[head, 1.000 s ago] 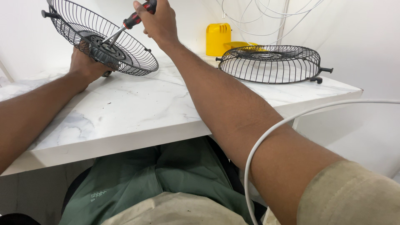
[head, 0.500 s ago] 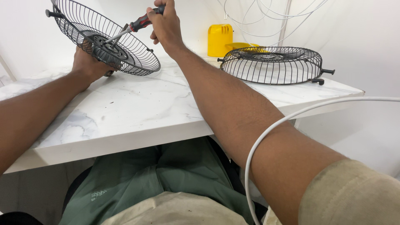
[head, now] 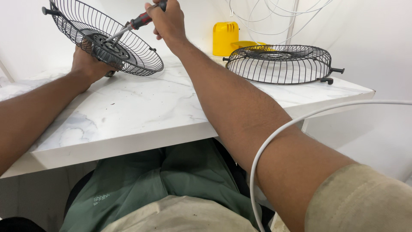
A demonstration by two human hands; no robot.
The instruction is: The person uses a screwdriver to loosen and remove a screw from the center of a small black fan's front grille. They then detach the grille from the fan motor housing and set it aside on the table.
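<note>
Overhead, right hand (head: 168,20) (fisted) on screwdriver (head: 136,22).

Counter (head: 141,107): white marble-pattern top, grey veins. At 2 o'clock, black wire fan guard (head: 279,64) lying dome-up on it. Behind that, at 1 o'clock, yellow plastic container (head: 225,38) standing near the wall.

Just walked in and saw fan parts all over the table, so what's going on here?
A seated person's left hand holds a black wire fan guard tilted above the white marble table. The right hand grips a red-and-black screwdriver with its tip at the guard's centre hub. A second fan guard lies flat farther right, beside a yellow container. A white cable loops over the right arm.
</note>
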